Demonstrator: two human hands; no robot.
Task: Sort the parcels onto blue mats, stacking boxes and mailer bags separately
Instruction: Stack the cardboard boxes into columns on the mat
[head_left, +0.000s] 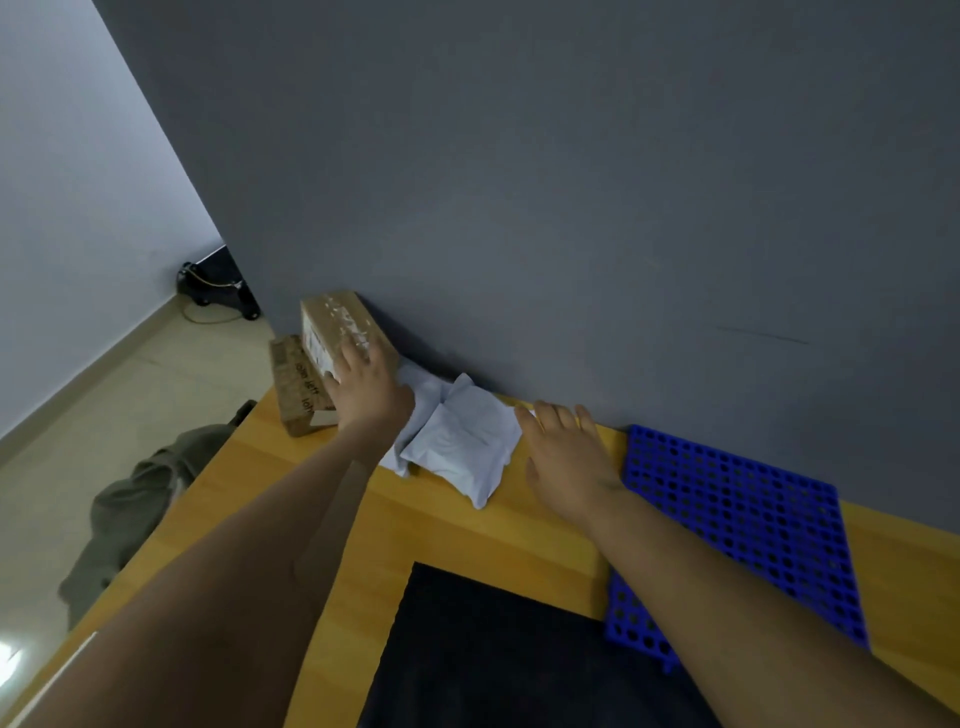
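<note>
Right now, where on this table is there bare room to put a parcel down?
The blue mat, by the wall at right, is bare. A strip of table is free between the mailer bags and the black mat. Crowded: the far left corner, where boxes and bags lie against the wall.

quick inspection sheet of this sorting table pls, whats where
surface: wooden table; blue mat at right, black mat at the near edge
job's things: two cardboard boxes at far left, one above the other; white mailer bags beside them, off the blue mat
clutter: grey garment left of the table
hands: left hand rests on the upper box; right hand flat beside the bags
cables: cable on the floor by a black wheeled device
surroundings: grey wall behind the table
</note>
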